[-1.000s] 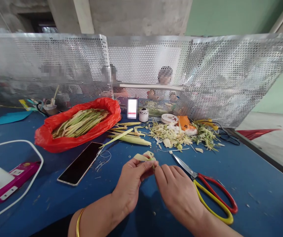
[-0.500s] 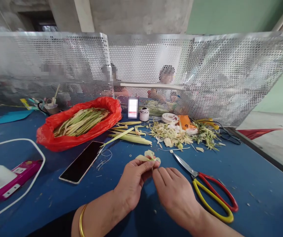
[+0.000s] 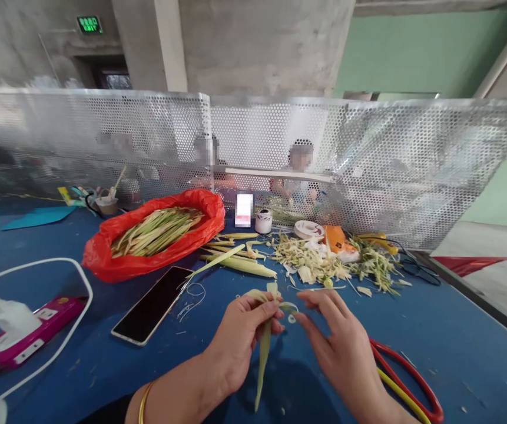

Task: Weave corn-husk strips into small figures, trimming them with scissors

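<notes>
My left hand pinches a folded pale green leaf strip above the blue table; the strip's long tail hangs down toward me. My right hand is just right of it, fingers loosely curled, with thumb and forefinger pinching the strip's folded top end. Scissors with red and yellow handles lie under and right of my right hand, their blades hidden by it.
A red bag of leaf strips sits at the back left, a black phone in front of it. Loose leaves and trimmings lie by the perforated metal screen. A pink power strip is at the left. People sit behind the screen.
The camera tilted up and shifted. My hands have drawn apart slightly, and the strip's long tail now hangs down from my left hand. My right hand now covers the scissor blades.
</notes>
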A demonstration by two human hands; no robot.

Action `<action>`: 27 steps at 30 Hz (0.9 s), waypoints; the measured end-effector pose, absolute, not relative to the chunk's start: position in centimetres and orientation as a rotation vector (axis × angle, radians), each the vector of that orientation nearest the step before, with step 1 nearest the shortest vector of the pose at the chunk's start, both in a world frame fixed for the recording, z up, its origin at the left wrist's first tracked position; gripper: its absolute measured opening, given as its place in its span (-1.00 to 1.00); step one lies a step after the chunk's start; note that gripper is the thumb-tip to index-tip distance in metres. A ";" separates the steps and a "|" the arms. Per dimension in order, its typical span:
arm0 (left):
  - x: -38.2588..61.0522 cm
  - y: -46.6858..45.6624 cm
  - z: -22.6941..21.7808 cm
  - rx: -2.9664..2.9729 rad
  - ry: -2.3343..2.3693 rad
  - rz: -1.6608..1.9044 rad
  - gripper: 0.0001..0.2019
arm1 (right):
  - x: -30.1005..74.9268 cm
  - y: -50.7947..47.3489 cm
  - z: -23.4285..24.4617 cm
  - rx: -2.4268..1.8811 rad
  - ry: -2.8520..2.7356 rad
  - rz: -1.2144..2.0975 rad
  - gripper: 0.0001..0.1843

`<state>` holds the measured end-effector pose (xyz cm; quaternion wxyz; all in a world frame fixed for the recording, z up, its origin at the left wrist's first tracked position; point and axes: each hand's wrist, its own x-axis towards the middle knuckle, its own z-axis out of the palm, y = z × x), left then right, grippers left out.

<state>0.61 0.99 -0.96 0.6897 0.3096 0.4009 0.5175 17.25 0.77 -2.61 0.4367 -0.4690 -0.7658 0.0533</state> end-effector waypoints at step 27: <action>0.9 -0.5 -1.3 1.663 1.049 0.671 -0.86 | 16.2 0.8 -2.0 -1.123 -1.861 0.953 -0.76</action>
